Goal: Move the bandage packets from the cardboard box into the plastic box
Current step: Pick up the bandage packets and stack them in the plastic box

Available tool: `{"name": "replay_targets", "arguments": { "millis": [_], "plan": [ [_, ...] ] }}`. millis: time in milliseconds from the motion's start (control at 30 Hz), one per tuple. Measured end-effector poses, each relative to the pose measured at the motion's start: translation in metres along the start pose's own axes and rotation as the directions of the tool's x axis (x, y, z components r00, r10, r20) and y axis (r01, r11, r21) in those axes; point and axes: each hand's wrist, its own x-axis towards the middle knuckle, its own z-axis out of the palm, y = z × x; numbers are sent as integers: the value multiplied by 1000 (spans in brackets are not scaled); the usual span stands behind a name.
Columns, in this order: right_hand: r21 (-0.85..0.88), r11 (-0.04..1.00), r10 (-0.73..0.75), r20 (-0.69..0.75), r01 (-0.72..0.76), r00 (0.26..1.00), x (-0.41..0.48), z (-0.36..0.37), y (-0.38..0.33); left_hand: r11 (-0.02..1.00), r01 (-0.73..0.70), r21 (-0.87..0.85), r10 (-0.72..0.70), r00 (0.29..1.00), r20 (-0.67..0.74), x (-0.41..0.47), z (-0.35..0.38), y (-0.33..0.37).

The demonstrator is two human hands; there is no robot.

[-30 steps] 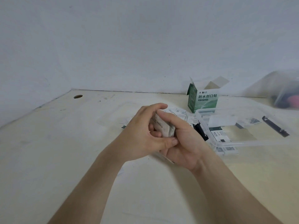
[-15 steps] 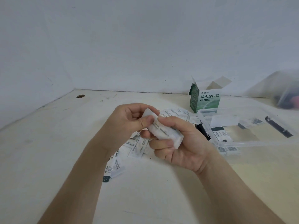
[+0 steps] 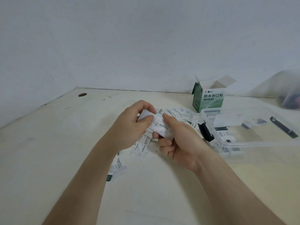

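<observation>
Both hands are working close together above the table, joined by one small stack of bandage packets that I am holding between them, lifted off the surface. My left hand is gripping the stack's upper left end, thumb pressing on its face and fingers curling behind it. My right hand is gripping the lower right end, thumb lying along the top edge and fingers curling underneath. I cannot tell how many packets are in the stack. Loose packets are lying scattered on the table beneath and behind my hands, some trailing toward me under my left forearm, others spreading back toward the cardboard box. That box, green and white with printed characters, is standing upright near the wall with its top flaps open, just behind the far left corner of the plastic box. The plastic box is clear and is sitting on the table just to the right of my right hand; a black latch is hanging at its near left end. Flat packets are lying on its floor, though I cannot tell whether those at its front edge are inside or under it. A black strip is lying at its right side. A round hole is showing in the table's far left corner, and a blurred clear bag is sitting at the far right.
</observation>
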Motion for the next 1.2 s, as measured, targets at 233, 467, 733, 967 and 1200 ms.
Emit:
{"name": "replay_targets", "arguments": {
  "millis": [233, 467, 733, 967, 1200],
  "plan": [
    [-260, 961, -120, -93, 92, 988, -1, 1, -2, 665, 283, 691, -398, 917, 8, -18, -54, 2],
    [-279, 955, -139, -121, 100, 983, 4, 3, 3, 574, 349, 741, -679, 708, 192, -17, -40, -3],
    [-107, 987, -129, -111, 117, 985, 4, 0, 2, 763, 287, 579, -422, 900, 111, -11, -41, -13],
    [138, 989, -42, -88, 54, 995, 3, 1, 0, 854, 63, -516, -168, 973, -160, -7, -37, 9],
    [203, 978, -57, 46, 47, 997, -2, 9, 1, 769, 13, -639, -247, 928, -278, -3, -7, 11]
  ]
}}
